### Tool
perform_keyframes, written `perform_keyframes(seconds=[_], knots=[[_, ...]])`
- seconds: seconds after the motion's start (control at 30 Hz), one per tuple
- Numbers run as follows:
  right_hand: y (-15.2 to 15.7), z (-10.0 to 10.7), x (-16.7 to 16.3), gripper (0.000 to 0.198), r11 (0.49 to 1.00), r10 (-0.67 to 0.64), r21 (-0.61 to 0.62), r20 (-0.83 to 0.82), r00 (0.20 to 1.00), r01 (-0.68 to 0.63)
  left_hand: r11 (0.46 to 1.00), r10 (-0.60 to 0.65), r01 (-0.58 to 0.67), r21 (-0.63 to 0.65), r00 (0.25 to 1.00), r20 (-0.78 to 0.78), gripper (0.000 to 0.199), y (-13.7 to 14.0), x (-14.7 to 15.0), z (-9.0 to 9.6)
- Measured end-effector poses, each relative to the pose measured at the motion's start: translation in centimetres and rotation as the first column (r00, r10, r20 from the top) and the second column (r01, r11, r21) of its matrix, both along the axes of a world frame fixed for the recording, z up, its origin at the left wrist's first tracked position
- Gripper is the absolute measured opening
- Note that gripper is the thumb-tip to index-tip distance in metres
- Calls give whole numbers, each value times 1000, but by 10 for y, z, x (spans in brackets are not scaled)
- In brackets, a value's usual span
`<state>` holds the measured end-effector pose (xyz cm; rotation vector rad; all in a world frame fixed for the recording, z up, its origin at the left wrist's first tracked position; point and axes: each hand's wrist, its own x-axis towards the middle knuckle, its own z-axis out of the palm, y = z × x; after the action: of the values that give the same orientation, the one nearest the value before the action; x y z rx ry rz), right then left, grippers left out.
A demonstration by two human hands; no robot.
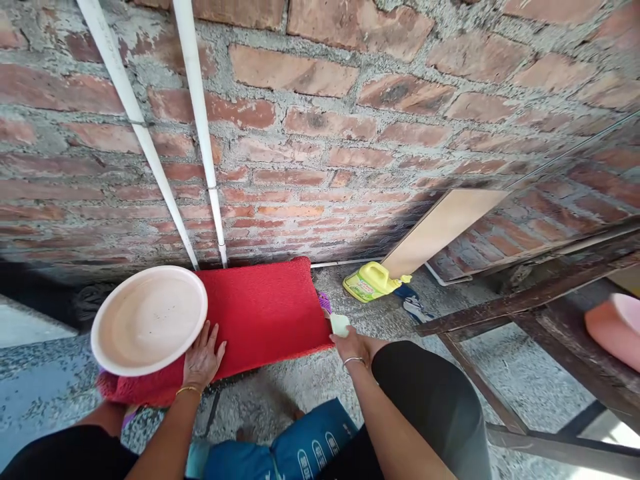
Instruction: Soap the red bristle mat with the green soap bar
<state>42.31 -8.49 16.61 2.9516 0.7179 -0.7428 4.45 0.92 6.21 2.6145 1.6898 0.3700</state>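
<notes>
A red fabric mat (265, 307) lies stretched over a low surface in front of me, its left end bunched up. My left hand (204, 357) rests on the mat with its fingers spread, beside the rim of a pale pink basin (150, 320) on the mat's left end. At the mat's right edge, my right hand (351, 345) grips a small pale green block (340, 325); whether it is soap or a brush, I cannot tell. Just behind the block a bit of purple mesh (325, 302) shows.
A yellow detergent jug (371, 282) leans near the brick wall (310, 140), beside a wooden board (445, 230) and a shoe (416, 308). Two white pipes (200, 127) run down the wall. A wooden frame (480, 327) with a pink container (615, 330) stands at right.
</notes>
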Motion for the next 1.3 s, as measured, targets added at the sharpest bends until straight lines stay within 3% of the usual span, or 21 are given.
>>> perform_keyframes(seconds=[0.07,0.13,0.2,0.27,0.33,0.4,0.47,0.53,0.6,0.67,0.8,0.87,0.9,0.93,0.97,1.07,1.13,1.2,1.27,1.3], knots=[[-4,-4,-3,68,994,-51,98,-13,999,52,1000,4,-4,-11,999,31,53,0,0,0],[-6,-16,-27,68,976,86,201,-28,996,-78,1000,9,-8,-24,998,63,53,0,-1,1],[-7,-28,-58,66,926,302,248,-36,953,-284,999,11,-9,-32,997,74,53,0,-1,1],[-8,-34,-79,65,847,503,212,-19,864,-488,999,6,-4,-32,998,62,54,0,-1,2],[-10,-30,-79,64,808,583,105,6,812,-580,1000,3,-2,-27,999,41,54,0,-1,3],[-13,-20,-60,62,870,493,-18,26,870,-493,1000,2,-2,-24,1000,23,54,0,0,3],[-14,-9,-36,59,954,292,-90,58,955,-286,1000,2,-2,-24,1000,17,54,0,0,3],[-8,-2,-25,58,987,152,-55,87,985,-148,1000,3,-2,-31,1000,23,55,0,1,2],[8,-3,-40,58,979,186,62,96,978,-192,999,10,-9,-47,999,38,54,0,0,0],[32,-10,-82,60,914,363,160,88,928,-373,998,20,-17,-68,999,49,53,1,0,-1],[84,-27,-181,62,658,736,210,26,677,-723,996,24,-22,-83,999,29,50,3,-2,-4],[100,-33,-197,60,539,833,215,4,553,-814,997,19,-17,-80,999,26,50,3,-3,-5],[103,-35,-191,60,514,851,207,0,525,-833,997,18,-16,-78,999,30,50,3,-3,-6],[103,-36,-177,60,524,845,189,2,534,-830,997,19,-16,-78,999,36,49,3,-3,-7],[99,-36,-154,60,572,814,161,9,581,-804,997,21,-18,-78,999,41,49,3,-3,-8],[77,-28,-66,59,832,549,49,76,833,-553,996,26,-22,-83,998,52,49,3,-3,-10],[65,-16,-21,58,952,305,-26,134,943,-305,995,27,-22,-92,998,56,49,3,-2,-10],[63,-5,-11,58,983,185,-24,197,963,-184,995,32,-27,-97,998,55,49,3,-2,-9],[74,-3,-43,59,958,271,41,205,940,-285,995,36,-31,-98,998,56,49,2,-2,-9],[83,-5,-71,60,915,375,87,186,908,-395,995,37,-31,-97,998,58,49,2,-2,-9]])
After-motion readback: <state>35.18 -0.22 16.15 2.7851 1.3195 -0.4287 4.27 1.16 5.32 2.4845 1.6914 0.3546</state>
